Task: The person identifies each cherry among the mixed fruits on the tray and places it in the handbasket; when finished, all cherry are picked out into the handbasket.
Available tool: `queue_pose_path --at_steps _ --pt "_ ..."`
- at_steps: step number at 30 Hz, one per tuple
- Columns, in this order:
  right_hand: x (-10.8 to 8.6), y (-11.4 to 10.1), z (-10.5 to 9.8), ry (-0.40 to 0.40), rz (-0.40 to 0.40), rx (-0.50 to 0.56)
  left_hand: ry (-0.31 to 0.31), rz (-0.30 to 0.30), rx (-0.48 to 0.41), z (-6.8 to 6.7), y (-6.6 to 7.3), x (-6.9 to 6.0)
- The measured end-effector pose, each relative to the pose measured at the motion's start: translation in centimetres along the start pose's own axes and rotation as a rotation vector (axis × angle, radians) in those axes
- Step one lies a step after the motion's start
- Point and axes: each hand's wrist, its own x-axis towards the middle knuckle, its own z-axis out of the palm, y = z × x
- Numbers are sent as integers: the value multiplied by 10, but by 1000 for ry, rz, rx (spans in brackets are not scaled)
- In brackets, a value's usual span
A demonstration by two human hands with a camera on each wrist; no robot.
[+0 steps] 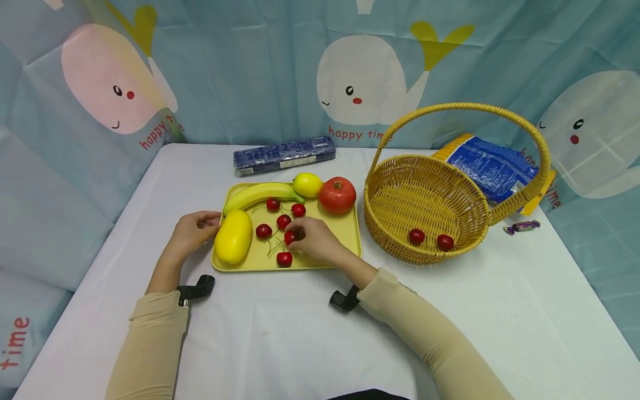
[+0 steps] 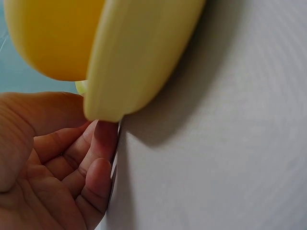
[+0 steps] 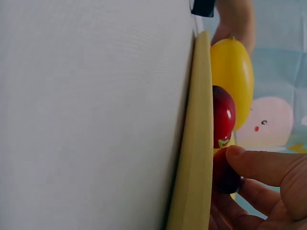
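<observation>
My left hand grips the left rim of a pale yellow tray, thumb on the rim and fingers curled beneath it in the left wrist view. Over the tray, my right hand pinches a dark red cherry between thumb and fingers. Several other cherries with stems, one of them near the front rim, lie around it. The tray also bears a yellow oval melon-like fruit, a banana, a lemon and a red pomegranate-like fruit.
To the right of the tray stands a golden wicker basket with a tall handle and two cherries inside. Behind it lies a blue and yellow bag, with a purple wrapped candy nearby. A dark blue package lies behind the tray.
</observation>
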Motion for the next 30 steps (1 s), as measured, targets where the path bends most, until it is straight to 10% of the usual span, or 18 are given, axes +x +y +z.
queue_pose_path --at_steps 30 --pt "-16 -33 -74 163 -64 114 -3 16 -12 -1 0 -1"
